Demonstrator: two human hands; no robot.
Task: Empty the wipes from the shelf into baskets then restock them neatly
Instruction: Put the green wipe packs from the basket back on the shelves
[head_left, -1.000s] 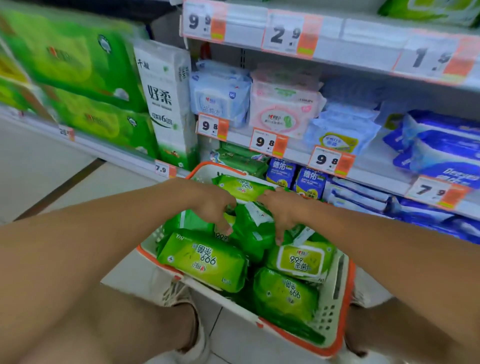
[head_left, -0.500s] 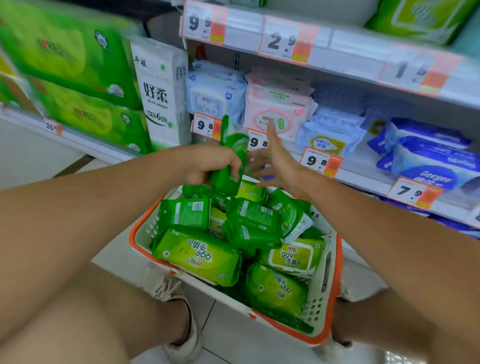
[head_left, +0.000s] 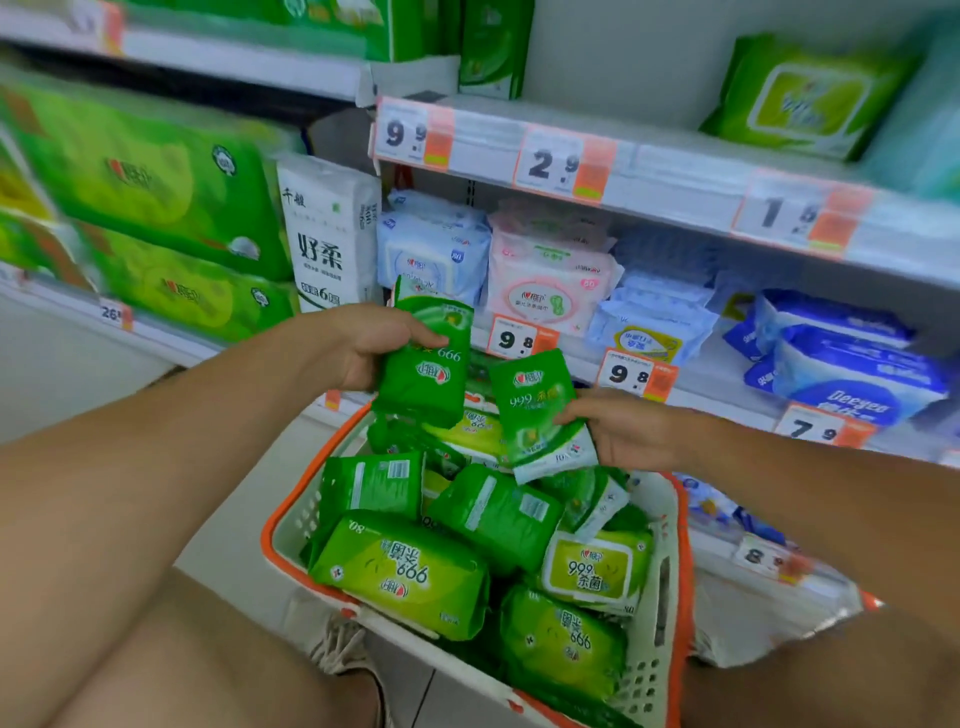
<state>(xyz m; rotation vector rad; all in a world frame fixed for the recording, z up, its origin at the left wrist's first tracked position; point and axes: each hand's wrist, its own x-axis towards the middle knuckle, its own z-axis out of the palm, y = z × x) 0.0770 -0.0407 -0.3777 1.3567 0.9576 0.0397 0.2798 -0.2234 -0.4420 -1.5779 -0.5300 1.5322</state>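
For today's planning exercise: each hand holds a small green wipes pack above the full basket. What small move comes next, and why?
Probably carry both packs to the shelf. The left hand and right hand each grip a small green pack already lifted clear of the basket.

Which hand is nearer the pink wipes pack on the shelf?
Left. The left hand holds a green pack just left of and below the pink wipes pack; the right hand sits lower, over the basket.
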